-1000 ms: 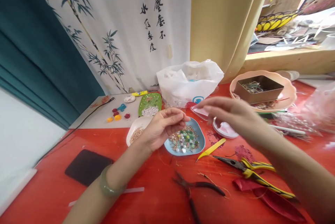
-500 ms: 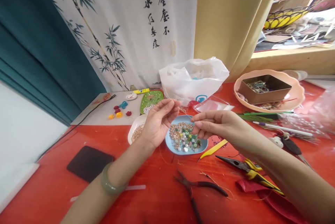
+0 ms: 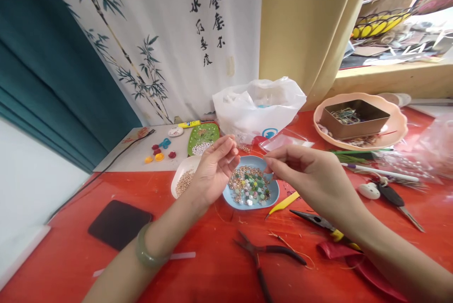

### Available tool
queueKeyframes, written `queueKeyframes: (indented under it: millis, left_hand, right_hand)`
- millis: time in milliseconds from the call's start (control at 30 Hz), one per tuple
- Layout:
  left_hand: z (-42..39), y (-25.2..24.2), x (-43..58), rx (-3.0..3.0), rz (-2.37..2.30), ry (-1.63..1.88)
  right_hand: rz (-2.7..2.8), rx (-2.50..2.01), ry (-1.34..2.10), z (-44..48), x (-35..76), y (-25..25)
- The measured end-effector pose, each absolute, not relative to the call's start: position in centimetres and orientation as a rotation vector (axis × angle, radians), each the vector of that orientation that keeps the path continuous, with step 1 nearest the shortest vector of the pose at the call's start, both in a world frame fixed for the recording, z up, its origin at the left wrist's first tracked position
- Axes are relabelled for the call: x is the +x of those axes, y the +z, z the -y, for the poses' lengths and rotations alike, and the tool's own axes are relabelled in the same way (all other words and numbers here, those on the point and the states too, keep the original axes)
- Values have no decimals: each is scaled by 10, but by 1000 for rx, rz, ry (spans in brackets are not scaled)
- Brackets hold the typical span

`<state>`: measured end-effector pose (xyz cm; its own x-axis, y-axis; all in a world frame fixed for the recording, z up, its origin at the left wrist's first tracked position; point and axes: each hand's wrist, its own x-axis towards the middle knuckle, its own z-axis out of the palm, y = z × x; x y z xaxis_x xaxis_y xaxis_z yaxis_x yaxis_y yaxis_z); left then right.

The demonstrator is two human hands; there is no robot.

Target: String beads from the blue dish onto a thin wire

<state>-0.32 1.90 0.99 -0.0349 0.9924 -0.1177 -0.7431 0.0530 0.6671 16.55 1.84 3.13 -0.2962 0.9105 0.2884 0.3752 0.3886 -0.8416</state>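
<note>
My left hand (image 3: 217, 164), with a green bangle (image 3: 147, 248) on its wrist, is raised above the gap between the white bowl and the blue dish. Its thumb and forefinger are pinched together on a thin thread, hardly visible now. To the right, my right hand (image 3: 300, 166) also pinches, its fingertips at the right rim of the blue dish in view; the thread between the hands is too fine to follow. Below them the blue dish (image 3: 231, 203) holds gold, green and white beads. Small gold beads (image 3: 184, 182) fill the white bowl (image 3: 175, 175), partly behind my left wrist.
Black-handled cutters (image 3: 260, 248), yellow tweezers (image 3: 283, 204) and long-nose pliers (image 3: 311, 219) lie in front. A dark pad (image 3: 120, 223) is at left. Behind stand a green bead tray (image 3: 193, 140), a white plastic bag (image 3: 260, 105) and a peach tray (image 3: 399, 126) with a metal box.
My right hand has moved a little to the right and turned, widening the gap between the hands. My left hand stays pinched nearly in place. The view has shifted slightly.
</note>
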Motion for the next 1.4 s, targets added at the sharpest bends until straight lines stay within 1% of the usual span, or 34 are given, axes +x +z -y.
queueKeyframes:
  millis: [100, 333, 433, 767, 1067, 1200, 1333, 1400]
  left_hand:
    - [-20, 9, -4, 468, -669, 1488]
    - [-18, 6, 4, 472, -717, 1459]
    - [-14, 4, 10, 483, -709, 1416]
    - [-7, -6, 18, 529, -691, 1301]
    - [-9, -7, 19, 642, -686, 1305]
    - [-11, -4, 16, 705, -774, 1324]
    - [-10, -1, 13, 826, -831, 1254]
    - [-8, 1, 13, 901, -838, 1156]
  right_hand:
    - [1831, -1124, 884, -19, 165, 31]
    - [1726, -1054, 1225, -20, 162, 34]
    - [1686, -1067, 1287, -18, 160, 36]
    - [1673, -1021, 1300, -15, 158, 36]
    - [1682, -1046, 1313, -13, 158, 36]
    - [1801, -1029, 1354, -20, 165, 37]
    - [1931, -1059, 1106, -29, 173, 40]
    - [1924, -1011, 1129, -31, 175, 41]
